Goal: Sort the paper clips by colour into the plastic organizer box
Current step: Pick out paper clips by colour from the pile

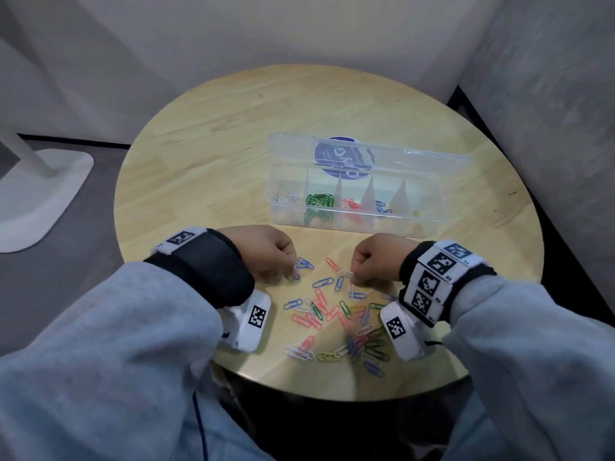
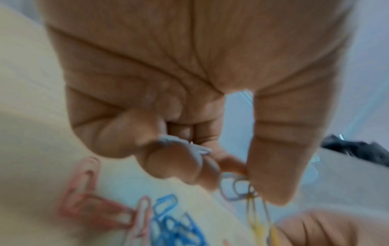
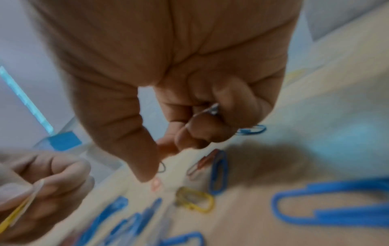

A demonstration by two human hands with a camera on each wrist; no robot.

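Note:
The clear plastic organizer box [image 1: 352, 224] stands open at the middle right of the round table, with white, green, red, blue and yellow clips in separate compartments. Loose paper clips [image 1: 332, 314] of mixed colours lie in front of me. My left hand [image 1: 289, 276] pinches a pale clip with a yellow clip [image 2: 257, 221] hanging from it, and white clips [image 2: 185, 146] are tucked in its curled fingers [image 2: 174, 163]. My right hand [image 1: 352, 277] pinches a white clip [image 1: 351, 289] just above the pile; another white clip [image 3: 208, 111] sits in its curled fingers.
The box lid [image 1: 366, 158] stands up behind the compartments, with a blue round sticker on it. Bare wood [image 1: 213, 154] lies left of and behind the box. Grey walls close in behind and to the right. A white stand base [image 1: 43, 194] is on the floor at left.

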